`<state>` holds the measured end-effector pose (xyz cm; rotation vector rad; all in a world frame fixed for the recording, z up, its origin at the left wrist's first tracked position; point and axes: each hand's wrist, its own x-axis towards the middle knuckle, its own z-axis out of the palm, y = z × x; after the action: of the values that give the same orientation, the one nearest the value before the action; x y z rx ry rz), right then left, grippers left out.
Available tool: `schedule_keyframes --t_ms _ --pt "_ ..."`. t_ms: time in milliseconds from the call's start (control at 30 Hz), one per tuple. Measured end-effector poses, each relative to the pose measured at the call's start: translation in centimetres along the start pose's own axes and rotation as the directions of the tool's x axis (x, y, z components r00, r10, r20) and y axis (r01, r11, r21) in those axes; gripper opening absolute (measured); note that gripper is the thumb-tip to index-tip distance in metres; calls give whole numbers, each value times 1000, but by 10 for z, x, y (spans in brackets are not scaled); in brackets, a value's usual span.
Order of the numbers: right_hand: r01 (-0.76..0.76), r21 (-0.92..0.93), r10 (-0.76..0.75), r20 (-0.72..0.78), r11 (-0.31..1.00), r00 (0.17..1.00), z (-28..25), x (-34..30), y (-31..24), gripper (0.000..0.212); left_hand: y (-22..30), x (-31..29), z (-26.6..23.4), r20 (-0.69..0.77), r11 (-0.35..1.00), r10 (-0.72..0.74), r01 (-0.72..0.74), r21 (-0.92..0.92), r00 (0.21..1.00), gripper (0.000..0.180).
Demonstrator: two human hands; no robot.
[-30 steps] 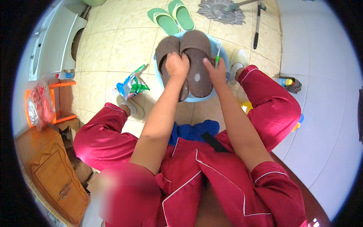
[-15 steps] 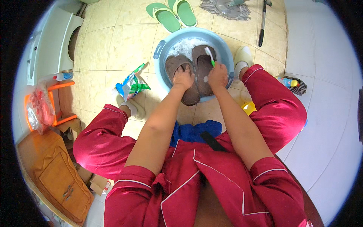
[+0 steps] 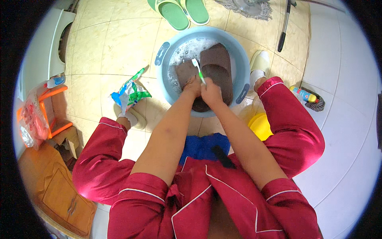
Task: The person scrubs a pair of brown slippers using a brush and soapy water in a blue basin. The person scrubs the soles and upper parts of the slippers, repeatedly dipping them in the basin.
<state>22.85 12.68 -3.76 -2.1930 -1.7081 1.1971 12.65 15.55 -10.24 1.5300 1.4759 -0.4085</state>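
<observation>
Holding a toothbrush over a light blue basin

The right hand is closed around the toothbrush, whose white head tips toward 11 o'clock. The left hand lies just beside it, on the smaller visible stretch of a brown slipper; its fingers are mostly hidden, so I cannot tell how tight that grip is. I also cannot tell whether the bristles touch the slipper.

Both pieces of brown footwear sit inside the basin. The slipper under the left hand is toward 9 o'clock, partly covered by hand and wrist. Its mate is toward 3 o'clock, lying strap up with its toe toward 12 o'clock. White suds gather inside, mainly around 10 and 11 o'clock.

Seen from the basin, green sandals lie between 11 and 12 o'clock, a grey mop head at 1 and a black handle at 2. A bottle lies between 3 and 4, something yellow between 4 and 5, blue cloth at 6, and a crumpled packet between 8 and 9.
</observation>
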Motion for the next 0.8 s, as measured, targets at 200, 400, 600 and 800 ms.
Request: schedule_keyframes --t_ms 200,400,600,800 --pt "35 135 -21 -108 990 994 -6 -3 -1 27 -2 2 -7 72 982 120 -108 -153 990 56" --pt "-31 121 89 -513 992 854 -61 5 -3 28 13 -24 -19 -300 970 24 -94 -222 954 58" --pt "-125 18 124 -284 992 951 -81 35 41 27 29 -57 -29 -556 994 52 -96 -51 829 66" --pt "59 548 -94 35 834 995 -60 42 57 39 5 -93 -28 -593 959 180 -275 -72 785 51"
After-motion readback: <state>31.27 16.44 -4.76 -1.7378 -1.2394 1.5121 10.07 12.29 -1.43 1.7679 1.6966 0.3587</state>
